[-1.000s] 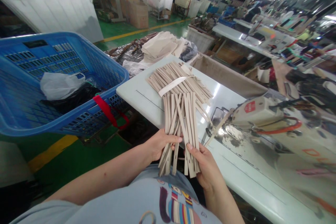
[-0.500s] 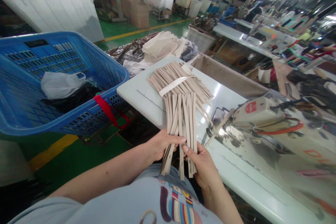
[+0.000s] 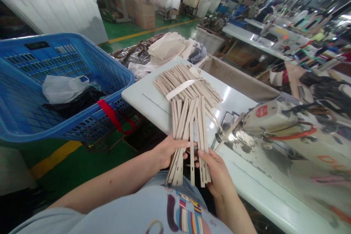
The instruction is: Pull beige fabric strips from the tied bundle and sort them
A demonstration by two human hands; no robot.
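Observation:
Several long beige strips (image 3: 182,120) fan out in front of me, small slots showing near their lower ends. My left hand (image 3: 170,150) is closed around the left group, its thumb lying across the top. The right group is gripped by my right hand (image 3: 210,164), thumb on top and fingers underneath. One strip (image 3: 192,159) hangs between the two groups. Beyond the held strips, a pile of similar strips (image 3: 164,82) lies on the white tabletop (image 3: 148,98), with a pale band (image 3: 183,88) across it.
A sewing machine (image 3: 274,117) stands on the table at right. To the left is a blue plastic basket (image 3: 68,126) containing a white bag (image 3: 64,88) and a black bag. Beige fabric (image 3: 167,47) is heaped behind the table. A white bin (image 3: 57,14) stands farther back.
My right hand has moved slightly right with its strips, widening the gap between the two groups. My left hand has stayed nearly in place, and the strips in it lean differently.

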